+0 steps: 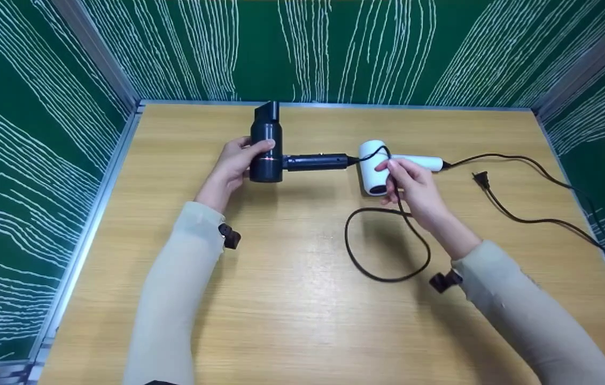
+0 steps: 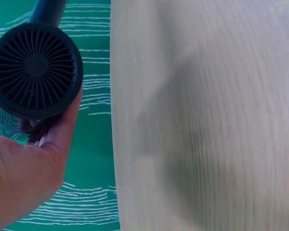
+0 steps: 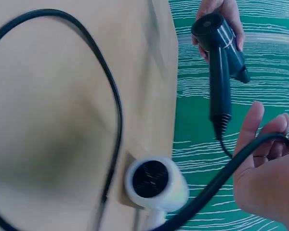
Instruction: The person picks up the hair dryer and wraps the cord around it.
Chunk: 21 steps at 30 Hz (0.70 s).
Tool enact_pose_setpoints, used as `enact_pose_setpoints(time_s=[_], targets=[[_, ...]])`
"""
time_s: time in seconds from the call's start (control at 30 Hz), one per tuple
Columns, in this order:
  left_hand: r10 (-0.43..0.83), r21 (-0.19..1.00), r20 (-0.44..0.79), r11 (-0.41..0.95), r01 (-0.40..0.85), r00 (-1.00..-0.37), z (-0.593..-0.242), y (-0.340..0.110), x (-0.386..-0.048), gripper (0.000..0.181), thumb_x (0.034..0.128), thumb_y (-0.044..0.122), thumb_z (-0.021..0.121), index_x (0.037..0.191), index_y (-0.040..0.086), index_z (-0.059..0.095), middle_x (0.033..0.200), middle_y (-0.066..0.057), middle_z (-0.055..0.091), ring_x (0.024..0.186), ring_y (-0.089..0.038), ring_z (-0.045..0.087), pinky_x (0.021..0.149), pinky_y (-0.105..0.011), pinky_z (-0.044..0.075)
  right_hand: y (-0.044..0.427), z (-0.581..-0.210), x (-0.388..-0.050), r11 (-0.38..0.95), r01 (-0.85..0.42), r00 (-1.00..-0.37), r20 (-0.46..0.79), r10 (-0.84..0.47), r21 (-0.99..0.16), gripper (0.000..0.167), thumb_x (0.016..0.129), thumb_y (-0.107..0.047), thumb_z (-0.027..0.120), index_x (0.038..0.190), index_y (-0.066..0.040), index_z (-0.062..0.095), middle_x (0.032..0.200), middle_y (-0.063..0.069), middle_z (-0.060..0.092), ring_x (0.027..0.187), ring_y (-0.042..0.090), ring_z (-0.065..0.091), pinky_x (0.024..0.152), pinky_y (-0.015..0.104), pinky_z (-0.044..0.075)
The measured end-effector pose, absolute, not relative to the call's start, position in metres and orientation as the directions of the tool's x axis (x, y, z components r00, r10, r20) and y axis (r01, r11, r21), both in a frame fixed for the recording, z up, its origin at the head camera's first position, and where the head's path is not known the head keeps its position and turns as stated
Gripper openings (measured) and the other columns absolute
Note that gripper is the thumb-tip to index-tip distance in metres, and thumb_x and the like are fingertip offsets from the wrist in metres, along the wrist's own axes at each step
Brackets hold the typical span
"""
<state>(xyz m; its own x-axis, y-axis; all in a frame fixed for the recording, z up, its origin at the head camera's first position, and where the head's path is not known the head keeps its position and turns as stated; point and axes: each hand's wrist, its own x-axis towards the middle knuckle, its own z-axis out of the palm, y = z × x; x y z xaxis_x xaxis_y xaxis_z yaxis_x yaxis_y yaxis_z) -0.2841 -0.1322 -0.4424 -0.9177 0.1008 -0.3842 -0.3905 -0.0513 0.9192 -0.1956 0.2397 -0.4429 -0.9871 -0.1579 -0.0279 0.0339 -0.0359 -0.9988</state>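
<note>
Head view: bright, fairly even; source apparently overhead. Pale glare, mid-counter (image 1: 308, 299). Soft-edged shadows below black hair dryer (image 1: 273, 164) and beside right sleeve (image 1: 527, 315). Left wrist view: hazy, counter washed out toward upper right, broad diffuse shadows, its edge slightly bowed. Right wrist view: cool cast; black cord (image 3: 119, 120) smeared near bottom; white hair dryer (image 3: 174, 187) soft.

Yellowish wood-grain table (image 1: 302, 321) — white hair dryer (image 1: 369, 176) lying flat, its black cord (image 1: 545, 220) reaching the right edge, plug (image 1: 481, 180)
</note>
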Motion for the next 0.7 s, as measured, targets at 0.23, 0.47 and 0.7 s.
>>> enact_pose_setpoints(time_s=[0.23,0.47,0.7], targets=[[0.092,0.919,-0.386,-0.043,-0.391,-0.918,-0.443,-0.127,-0.283,0.09,0.0934,0.039,0.084,0.163,0.005,0.037,0.147,-0.016,0.057,0.126,-0.029,0.064,0.108,-0.041,0.054,0.233,-0.426,-0.222,0.181,-0.086,-0.98,0.05,-0.195,-0.98,0.041,0.114,-0.032,0.053,0.11,0.008,0.065,0.071,0.001,0.055,0.061,0.013,0.054,0.06,0.028,0.059],[0.091,0.923,-0.381,-0.026,-0.385,-0.92,-0.443,-0.126,-0.283,0.091,0.0932,0.041,0.084,0.162,0.004,0.038,0.147,-0.016,0.057,0.125,-0.029,0.064,0.108,-0.041,0.055,0.227,-0.411,-0.242,0.267,-0.115,-0.965,0.043,-0.258,-0.957,0.042,0.113,-0.034,0.052,0.11,0.006,0.065,0.075,0.002,0.056,0.065,0.015,0.058,0.062,0.028,0.061],[0.086,0.926,-0.374,-0.031,-0.377,-0.924,-0.444,-0.127,-0.281,0.089,0.093,0.043,0.084,0.16,0.004,0.041,0.145,-0.016,0.059,0.125,-0.029,0.065,0.107,-0.041,0.055,0.218,-0.404,-0.257,0.392,-0.167,-0.961,0.06,-0.27,-0.905,0.042,0.115,-0.034,0.048,0.111,0.003,0.066,0.073,0.003,0.053,0.061,0.016,0.052,0.059,0.03,0.059]])
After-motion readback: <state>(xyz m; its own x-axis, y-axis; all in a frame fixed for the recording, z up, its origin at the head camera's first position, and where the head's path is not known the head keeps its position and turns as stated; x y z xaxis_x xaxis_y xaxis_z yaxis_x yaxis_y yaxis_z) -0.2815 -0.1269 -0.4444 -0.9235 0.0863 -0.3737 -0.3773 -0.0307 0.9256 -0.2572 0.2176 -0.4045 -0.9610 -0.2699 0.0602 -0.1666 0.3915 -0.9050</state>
